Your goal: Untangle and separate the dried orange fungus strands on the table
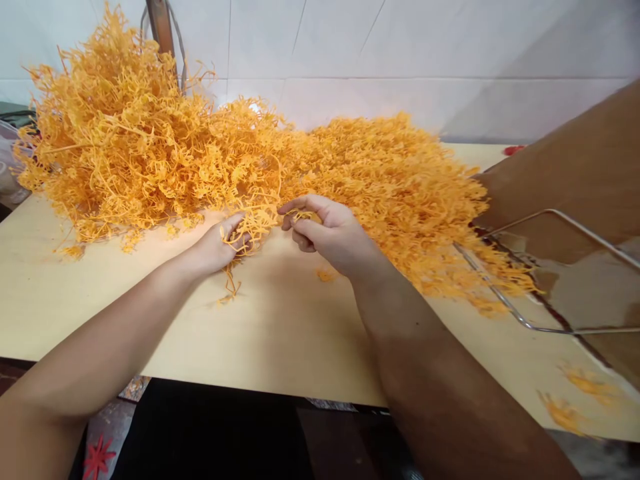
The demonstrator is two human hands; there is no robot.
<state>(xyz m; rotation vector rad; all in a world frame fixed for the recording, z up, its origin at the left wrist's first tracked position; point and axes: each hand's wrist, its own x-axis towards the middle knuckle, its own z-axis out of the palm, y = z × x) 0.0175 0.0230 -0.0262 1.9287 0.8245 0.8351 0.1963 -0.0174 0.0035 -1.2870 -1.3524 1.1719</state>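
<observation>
Watching from afar, I see the big orange tangle [135, 140] behind my left hand [219, 245], which grips a sprig [257, 223]; a light hold should spare its strands. My right hand [327, 232] curls around a small piece [303, 215], best handled gently, beside the flatter pile [395, 193].

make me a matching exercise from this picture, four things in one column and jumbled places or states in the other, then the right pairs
1. left hand
2. right hand
3. metal frame
4. red star shape

A. silvery, at the table's right side
B. lower left of the picture, below the table edge
C. close to the clump in the other hand
D. holding a tangled orange clump

Pairs: 1-D, 2-C, 3-A, 4-B
</observation>
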